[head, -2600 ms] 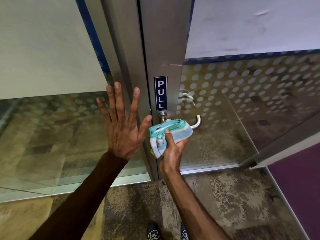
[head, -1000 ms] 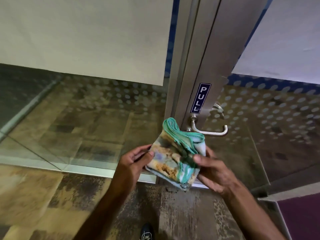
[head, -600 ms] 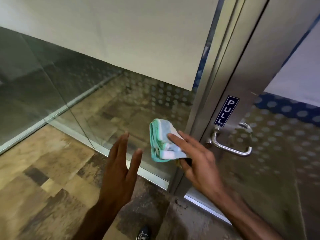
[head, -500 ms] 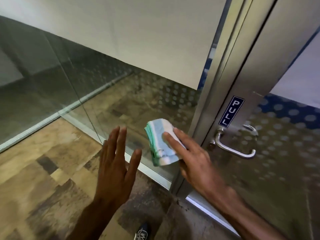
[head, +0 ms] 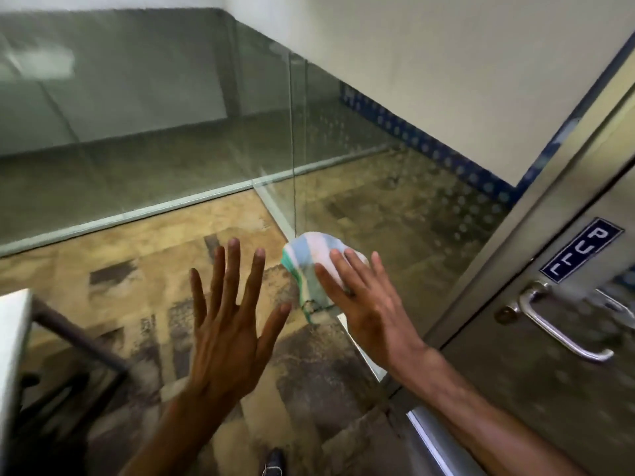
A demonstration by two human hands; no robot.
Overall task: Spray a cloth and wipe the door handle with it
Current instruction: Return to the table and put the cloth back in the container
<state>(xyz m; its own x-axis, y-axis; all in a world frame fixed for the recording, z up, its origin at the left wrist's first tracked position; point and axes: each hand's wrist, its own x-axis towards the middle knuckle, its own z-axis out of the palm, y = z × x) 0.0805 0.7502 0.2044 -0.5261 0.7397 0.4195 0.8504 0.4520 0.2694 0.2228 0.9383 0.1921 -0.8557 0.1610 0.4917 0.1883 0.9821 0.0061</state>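
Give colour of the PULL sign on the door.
Dark blue PULL sign with white letters and a white border; head view, the only one.

Lighting is soft and even, without hard shadows; the pale wall [head: 446, 80] is the brightest area. The glass [head: 137, 132] carries hazy reflections, and motion blur smears the sign [head: 580, 249] and cloth [head: 309, 266] — edges lack sharpness. Wide-angle distortion tilts and bends the door frame [head: 536, 207] at right.
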